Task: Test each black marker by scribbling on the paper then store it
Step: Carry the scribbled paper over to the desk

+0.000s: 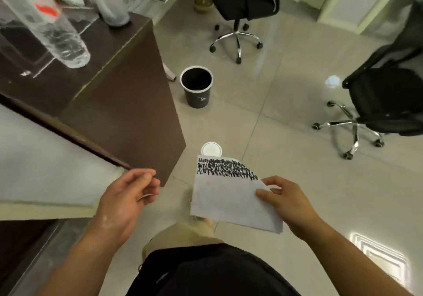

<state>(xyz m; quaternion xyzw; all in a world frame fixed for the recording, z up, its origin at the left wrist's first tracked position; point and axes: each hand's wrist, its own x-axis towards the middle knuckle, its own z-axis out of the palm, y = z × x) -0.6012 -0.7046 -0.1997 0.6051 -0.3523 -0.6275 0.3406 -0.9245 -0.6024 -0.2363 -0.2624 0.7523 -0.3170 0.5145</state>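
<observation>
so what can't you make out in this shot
1. No markers show in the head view; where they are stored is out of sight.
2. Left hand: its fingers curl toward the thumb; too small to tell whether they pinch anything.
3. Paper: the right hand covers its right edge.
4. Bin: the inside is too dark to show any contents.

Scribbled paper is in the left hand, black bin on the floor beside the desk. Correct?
Wrong hand. The head view shows the right hand pinching the scribbled paper; the left hand holds no paper. The black bin is on the floor beside the desk.
</observation>
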